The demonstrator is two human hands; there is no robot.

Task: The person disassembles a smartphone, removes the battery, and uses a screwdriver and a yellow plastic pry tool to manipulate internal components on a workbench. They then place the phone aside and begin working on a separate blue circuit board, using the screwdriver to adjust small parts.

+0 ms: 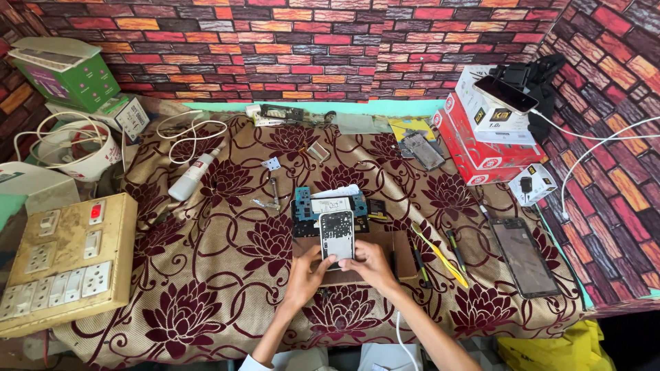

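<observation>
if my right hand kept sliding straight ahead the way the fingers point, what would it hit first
Likely the opened phone body with the blue board, lying just beyond the pale phone panel that the right hand and left hand hold. The fingers point up and slightly left; depth is hard to judge.

We are seeing open cloth on the bench (206,288) left of the left hand (302,275), all the way to the switch board (65,261). Right of the right hand (375,264), the yellow tool (440,254) and dark phone screen (526,257) are crowding the way. Ahead, the opened phone body (328,206) is blocking, with a white bottle (192,175) and red boxes (481,148) flanking farther back.
</observation>
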